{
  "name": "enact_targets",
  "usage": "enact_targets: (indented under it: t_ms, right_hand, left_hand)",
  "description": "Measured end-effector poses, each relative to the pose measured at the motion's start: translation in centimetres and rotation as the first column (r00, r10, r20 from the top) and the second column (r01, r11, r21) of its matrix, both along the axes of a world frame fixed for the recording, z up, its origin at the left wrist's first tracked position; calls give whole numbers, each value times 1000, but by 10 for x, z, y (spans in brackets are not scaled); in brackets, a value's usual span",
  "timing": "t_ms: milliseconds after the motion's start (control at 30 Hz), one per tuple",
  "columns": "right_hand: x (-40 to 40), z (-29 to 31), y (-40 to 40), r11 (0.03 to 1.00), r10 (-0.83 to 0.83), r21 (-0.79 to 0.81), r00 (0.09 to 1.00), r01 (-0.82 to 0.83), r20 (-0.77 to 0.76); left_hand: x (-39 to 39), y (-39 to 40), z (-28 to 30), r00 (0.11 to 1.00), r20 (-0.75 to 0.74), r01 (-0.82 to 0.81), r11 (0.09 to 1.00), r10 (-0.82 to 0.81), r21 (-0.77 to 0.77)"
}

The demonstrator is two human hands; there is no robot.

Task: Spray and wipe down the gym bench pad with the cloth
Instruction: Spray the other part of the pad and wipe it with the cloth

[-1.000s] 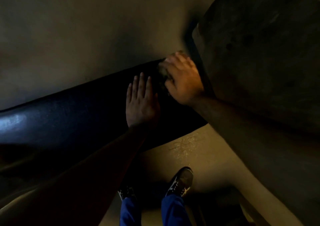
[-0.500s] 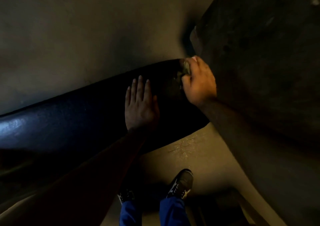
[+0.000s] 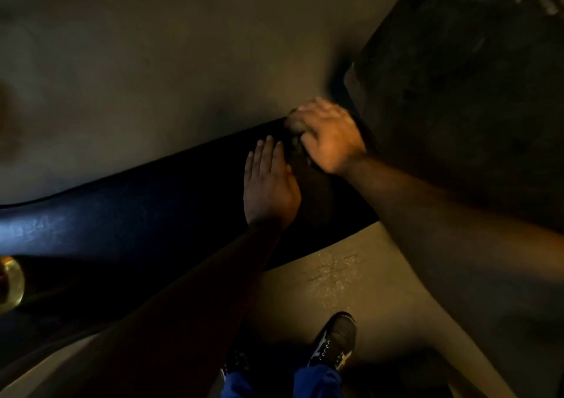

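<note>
Head view, half a second on: right hand point(image 3: 329, 136) back from the pad's far right end, where it had curled over the edge, to a spot just beyond the left fingertips, with the cloth point(image 3: 295, 125) bunched beneath it. Read as a return stroke of the wipe, so the end of the bench pad point(image 3: 137, 214) probably covered and the rubbing at work on the patch beside it; the long stretch off to the left of both hands likely yet to be done. No spray bottle anywhere in sight.

Right hand knuckles-up, fingers curled down round the wadded cloth and pressing it onto the vinyl, forearm slanting in from the right. Left hand point(image 3: 270, 184) unmoved, flat on the pad with fingers straight and together, holding nothing, bracing just short of the cloth. Room dim; cloth little more than a dark lump at the right fingertips.
</note>
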State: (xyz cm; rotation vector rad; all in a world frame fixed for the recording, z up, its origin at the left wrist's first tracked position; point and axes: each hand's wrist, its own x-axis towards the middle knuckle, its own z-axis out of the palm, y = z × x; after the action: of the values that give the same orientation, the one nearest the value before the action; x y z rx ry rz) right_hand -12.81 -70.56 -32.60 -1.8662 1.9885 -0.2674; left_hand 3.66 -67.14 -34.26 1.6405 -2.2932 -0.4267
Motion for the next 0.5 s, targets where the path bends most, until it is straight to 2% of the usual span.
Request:
enact_targets:
  t_ms: [67, 100, 200, 233, 267, 333, 367, 400, 467, 500]
  right_hand:
    - [8, 2, -8, 970, -240, 27, 969, 241, -54]
    - [19, 4, -5, 975, -215, 33, 974, 218, -72]
    - [24, 1, 30, 984, 176, -6, 984, -176, -13]
    - [11, 1, 37, 981, 187, -41, 982, -188, -14]
    - [-3, 1, 39, 995, 81, -58, 996, -82, -24]
    - [-10, 2, 41, 967, -256, -2, 966, 256, -44]
    - [-2, 3, 44, 953, -300, 18, 952, 301, -54]
    - [11, 5, 53, 978, -208, 5, 977, 208, -58]
    - [22, 3, 79, 995, 99, -28, 994, -100, -49]
    - [16, 2, 91, 986, 163, -26, 986, -164, -43]
  left_hand:
    - [2, -1, 3, 999, -33, -16, 1000, 16, 2]
    - [5, 1, 5, 999, -32, -32, 999, 32, 3]
    - [18, 16, 5, 997, 50, -63, 997, 61, 33]
    - [23, 22, 4, 996, 82, -43, 999, 40, 34]
    - [27, 26, 2, 994, 112, -14, 1000, 11, 27]
    - [30, 29, -2, 989, 149, 16, 1000, -19, 24]
    - [30, 29, -2, 987, 158, 13, 999, -18, 30]
    - [28, 29, -2, 986, 164, 11, 999, -16, 33]
    - [26, 30, 0, 986, 168, 9, 1000, -12, 19]
    - [26, 30, 1, 987, 163, 8, 1000, -12, 24]
